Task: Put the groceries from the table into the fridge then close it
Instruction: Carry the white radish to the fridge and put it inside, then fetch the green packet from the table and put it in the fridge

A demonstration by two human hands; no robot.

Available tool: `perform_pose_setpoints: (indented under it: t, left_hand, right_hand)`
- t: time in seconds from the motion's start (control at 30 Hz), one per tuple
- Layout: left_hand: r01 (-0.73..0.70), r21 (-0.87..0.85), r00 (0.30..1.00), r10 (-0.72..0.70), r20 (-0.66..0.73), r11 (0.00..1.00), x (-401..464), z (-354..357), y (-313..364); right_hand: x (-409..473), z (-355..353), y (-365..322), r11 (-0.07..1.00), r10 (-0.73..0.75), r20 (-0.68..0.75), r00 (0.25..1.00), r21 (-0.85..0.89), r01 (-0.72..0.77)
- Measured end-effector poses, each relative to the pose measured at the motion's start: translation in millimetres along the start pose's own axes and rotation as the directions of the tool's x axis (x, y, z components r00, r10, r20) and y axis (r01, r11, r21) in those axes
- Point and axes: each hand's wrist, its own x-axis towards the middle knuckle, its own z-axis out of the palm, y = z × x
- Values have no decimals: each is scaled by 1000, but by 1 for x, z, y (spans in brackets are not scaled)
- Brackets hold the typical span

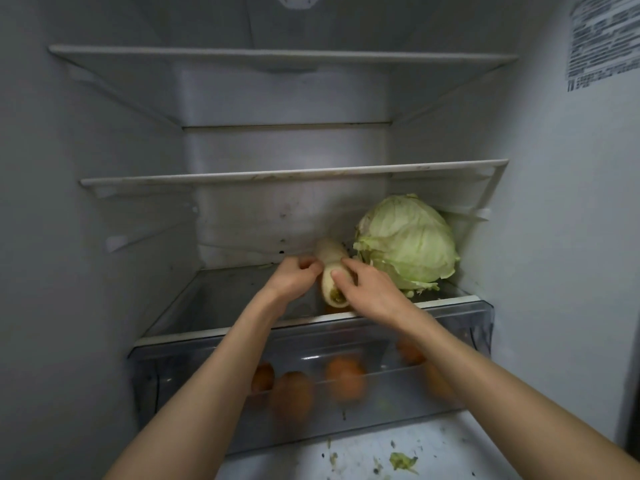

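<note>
Both my arms reach into the open fridge. A pale white radish (331, 258) lies on the lowest glass shelf (214, 299), its cut greenish end toward me. My right hand (367, 289) grips its near end, thumb and fingers curled round it. My left hand (294, 275) is at the radish's left side with curled fingers touching it. A green cabbage (408, 244) sits on the same shelf just right of the radish, against the right wall.
Two glass shelves, the upper (277, 57) and the middle (291, 173), hold nothing. Below the hands a clear drawer (460, 327) holds several oranges (346, 377). Green leaf scraps (401, 460) lie on the surface under the drawer. A label (602, 39) is on the right wall.
</note>
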Motion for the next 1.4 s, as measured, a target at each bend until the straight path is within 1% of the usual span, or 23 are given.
perform_pose_setpoints:
  t: [0.07,0.1,0.13,0.17,0.23,0.33,0.43,0.53,0.6,0.7,0.77,0.83,0.93,1.03,1.1,1.17,1.23,1.3,1.4]
  left_hand:
    - [-25,46,1000,26,-16,999,-15,-1,5]
    - [-46,95,998,49,-34,994,-23,-2,8]
    - [-70,179,995,82,-60,981,-31,-3,11]
    - [-90,284,989,120,-88,955,-40,-5,14]
    - [-125,481,972,204,-115,868,-63,-9,17]
    - [-184,646,933,338,-121,741,-102,-10,17]
    - [-112,757,913,367,-177,643,-149,-6,18]
    - [-25,828,885,398,-243,561,-209,4,13]
    - [40,848,887,371,-274,529,-249,10,8]
    - [127,856,919,266,-292,500,-302,16,-1]
    - [191,859,924,207,-320,475,-335,23,-6]
    - [236,839,919,168,-357,491,-370,32,-14]
    - [299,798,909,97,-404,523,-434,47,-32]
    - [409,752,877,4,-480,517,-507,58,-51]
    - [502,704,839,-86,-537,502,-557,60,-62]
    - [589,660,795,-184,-579,467,-609,59,-70]
    - [671,614,735,-260,-627,416,-663,55,-77]
    - [741,562,666,-301,-682,367,-717,50,-77]
    - [837,465,544,-355,-760,287,-798,39,-66]
  right_hand:
    - [-11,-3,6,998,-59,-19,998,13,60]
    - [-16,-6,9,996,-84,-29,996,13,85]
    - [-21,-8,12,995,-97,-38,995,11,98]
    - [-26,-11,15,994,-104,-47,993,9,105]
    - [-37,-15,19,991,-130,-59,990,4,131]
    - [-64,-23,19,968,-247,-31,969,-48,245]
    - [-98,-32,19,930,-345,-4,939,-141,341]
    - [-134,-38,23,915,-363,-7,932,-194,355]
    - [-159,-36,23,923,-351,6,936,-169,347]
    - [-199,-24,17,929,-348,67,935,-110,353]
    - [-228,-12,12,920,-369,113,922,-93,380]
    - [-259,1,8,921,-379,171,910,-27,389]
    - [-312,23,3,924,-380,258,888,146,353]
    - [-364,47,-5,906,-424,372,826,176,386]
    - [-397,63,-17,886,-460,450,766,169,432]
    - [-428,78,-32,855,-503,508,699,177,487]
    - [-460,94,-52,817,-549,566,615,208,538]
    - [-497,111,-75,772,-592,611,526,242,587]
    - [-565,131,-120,693,-653,649,391,304,653]
